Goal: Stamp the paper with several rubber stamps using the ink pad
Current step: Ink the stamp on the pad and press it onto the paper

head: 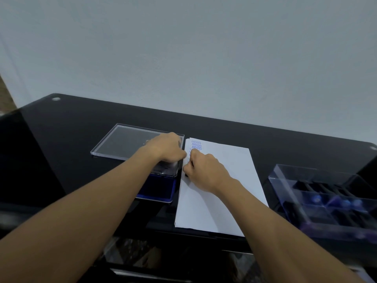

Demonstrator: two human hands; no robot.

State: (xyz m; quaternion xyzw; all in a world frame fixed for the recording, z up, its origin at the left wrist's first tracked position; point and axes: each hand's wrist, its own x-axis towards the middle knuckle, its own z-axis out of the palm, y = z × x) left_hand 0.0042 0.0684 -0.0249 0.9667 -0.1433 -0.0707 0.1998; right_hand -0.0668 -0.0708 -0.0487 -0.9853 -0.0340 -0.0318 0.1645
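Paper (224,180): white stack, mid-desk (71,139), between ink pad and tray; three blue AMENDED prints (196,145) in a column at its far left corner; stamp (186,175): small, dark, mostly hidden, set down on the paper's left margin just below the prints; right grip (204,168): clenched round the stamp, knuckles up; left grip (168,148): lies over the clear lid (126,144), fingertips at the paper's left edge, pressing or pinching cannot be told; ink pad (161,190): open, blue, just left of the paper; tray (285,174): clear, compartmented, spare stamps (344,203) inside, right of the paper. Step in hand, by judgement: pressing a further print into the column; next move calls for a straight lift without smearing, then re-inking or exchange at the tray for a different stamp.
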